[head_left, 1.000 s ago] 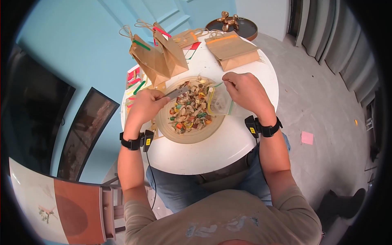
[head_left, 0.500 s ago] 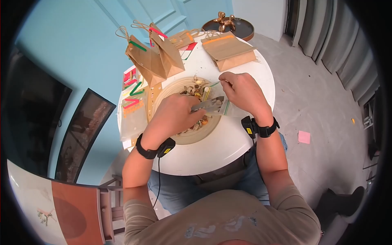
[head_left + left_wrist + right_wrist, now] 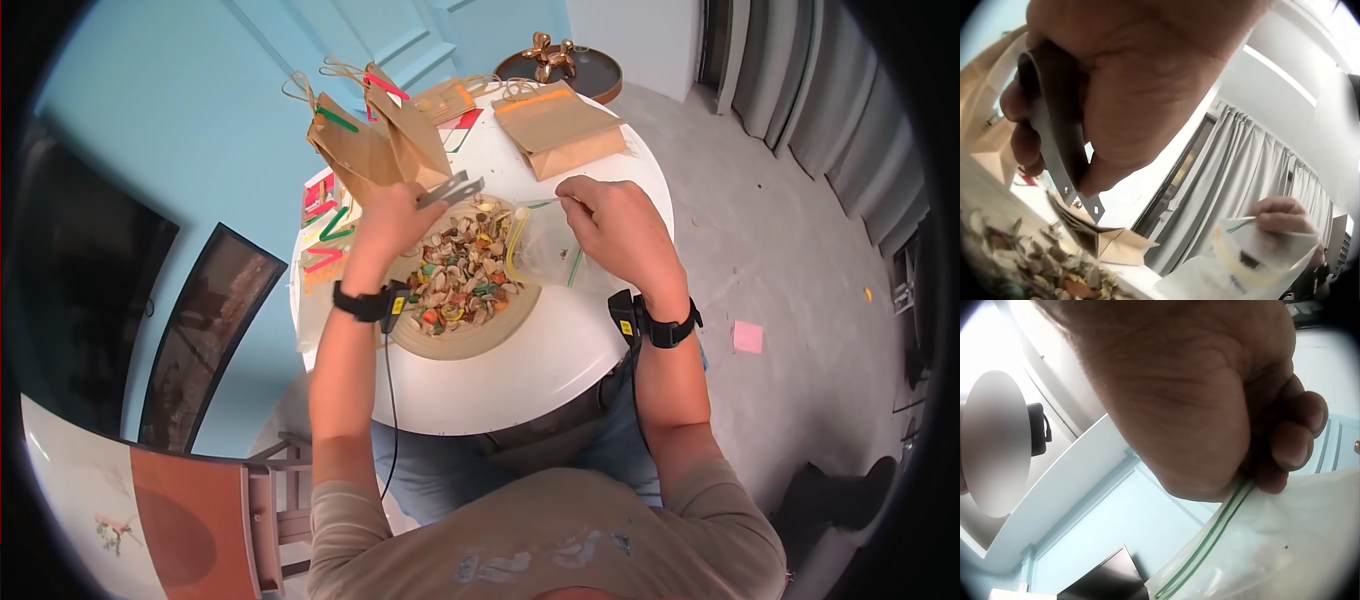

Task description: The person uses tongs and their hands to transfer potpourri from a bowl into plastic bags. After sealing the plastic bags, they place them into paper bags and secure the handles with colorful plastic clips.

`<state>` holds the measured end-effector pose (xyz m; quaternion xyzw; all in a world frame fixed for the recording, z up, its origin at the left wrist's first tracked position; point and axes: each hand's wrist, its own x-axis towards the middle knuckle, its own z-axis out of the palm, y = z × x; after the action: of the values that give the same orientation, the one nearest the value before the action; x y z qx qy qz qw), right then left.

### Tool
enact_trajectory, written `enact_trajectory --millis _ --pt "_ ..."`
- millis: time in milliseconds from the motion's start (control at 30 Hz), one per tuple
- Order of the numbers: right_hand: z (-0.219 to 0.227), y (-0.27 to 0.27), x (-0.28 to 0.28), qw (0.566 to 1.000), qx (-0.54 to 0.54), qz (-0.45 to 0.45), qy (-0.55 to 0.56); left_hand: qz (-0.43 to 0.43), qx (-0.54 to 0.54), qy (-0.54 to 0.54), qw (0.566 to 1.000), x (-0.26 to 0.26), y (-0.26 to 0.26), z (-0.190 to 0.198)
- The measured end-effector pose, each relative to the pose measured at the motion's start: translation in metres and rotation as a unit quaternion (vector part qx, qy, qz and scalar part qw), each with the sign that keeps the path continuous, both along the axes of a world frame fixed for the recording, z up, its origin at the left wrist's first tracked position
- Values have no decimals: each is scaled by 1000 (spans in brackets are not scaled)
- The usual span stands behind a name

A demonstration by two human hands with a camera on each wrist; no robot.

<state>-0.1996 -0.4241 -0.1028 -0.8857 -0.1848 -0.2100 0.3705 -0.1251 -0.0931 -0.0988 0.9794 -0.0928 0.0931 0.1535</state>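
My left hand (image 3: 393,218) grips a pair of flat metal tongs (image 3: 450,190), bent into a U at the closed end in the left wrist view. The tips point over the far rim of a round beige plate (image 3: 440,350), with nothing visible between them. A heap of dried bits (image 3: 462,268), mostly pale brown with green, orange and yellow pieces, covers the plate. On the plate's right side, my right hand (image 3: 622,228) pinches the top edge of a clear zip bag (image 3: 548,245). Its green seal line shows in the right wrist view, and a few small dark specks are inside.
Two upright paper bags (image 3: 350,150) with green and red strips stand behind the plate. Another paper bag (image 3: 560,128) lies at the back right. Coloured strips and clear bags (image 3: 322,285) lie on the left of the white table (image 3: 480,400).
The left hand with the tongs went from the plate's left to the zip bag's mouth, then drew back up and left to the plate's far side. The right hand keeps holding the bag.
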Motion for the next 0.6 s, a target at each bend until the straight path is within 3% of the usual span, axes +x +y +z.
enact_trajectory --millis 67,267,400,500,600 --pt "2 -1 0 1000 -1 0 -4 -4 -3 11 1000 23 1 -29" --pt "2 -3 2 1000 4 -1 -11 11 43 51 998 8 -2 -41" --pt "5 -5 0 1000 13 -9 -8 -29 133 54 989 -15 18 -27" --pt "8 -9 -4 1000 26 -16 -5 -5 138 84 987 -28 13 -2" --pt "12 -11 -8 999 30 -25 -5 0 78 29 996 -22 -3 -3"
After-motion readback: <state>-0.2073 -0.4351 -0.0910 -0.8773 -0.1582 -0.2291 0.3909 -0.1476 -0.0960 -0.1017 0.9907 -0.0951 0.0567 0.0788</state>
